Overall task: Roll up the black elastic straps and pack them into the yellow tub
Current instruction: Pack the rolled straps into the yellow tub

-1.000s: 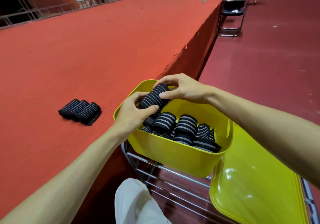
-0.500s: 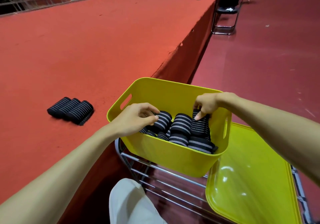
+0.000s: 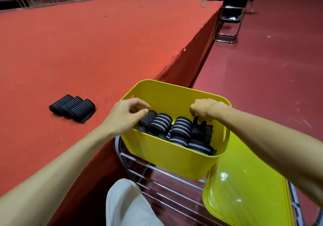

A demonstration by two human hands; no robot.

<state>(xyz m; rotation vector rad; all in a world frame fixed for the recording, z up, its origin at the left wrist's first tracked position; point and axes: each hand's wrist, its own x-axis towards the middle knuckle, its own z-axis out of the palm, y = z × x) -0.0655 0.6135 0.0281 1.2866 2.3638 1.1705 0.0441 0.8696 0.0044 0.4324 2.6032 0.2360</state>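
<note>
The yellow tub (image 3: 176,161) stands on a wire rack beside the red carpeted platform (image 3: 87,51). Several rolled black straps with grey stripes (image 3: 161,121) fill its bottom. My left hand (image 3: 126,116) hovers over the tub's left end with its fingers curled and thumb against forefinger, just above the leftmost roll (image 3: 148,118), holding nothing. At the tub's right end, my right hand (image 3: 205,109) pinches the top edge of the rightmost roll (image 3: 201,129). Three more rolled straps (image 3: 72,109) lie side by side on the platform, left of the tub.
A yellow lid (image 3: 244,194) lies on the chrome wire rack (image 3: 157,170) to the tub's right. My knee in light trousers (image 3: 125,204) is below. A black folding chair (image 3: 230,16) stands further along the platform's edge, with a bottle (image 3: 203,1) on the platform near it.
The roll that both hands held over the tub now sits inside it. My left hand has let go and lifted slightly. My right hand moved to the tub's right end and took the rightmost roll.
</note>
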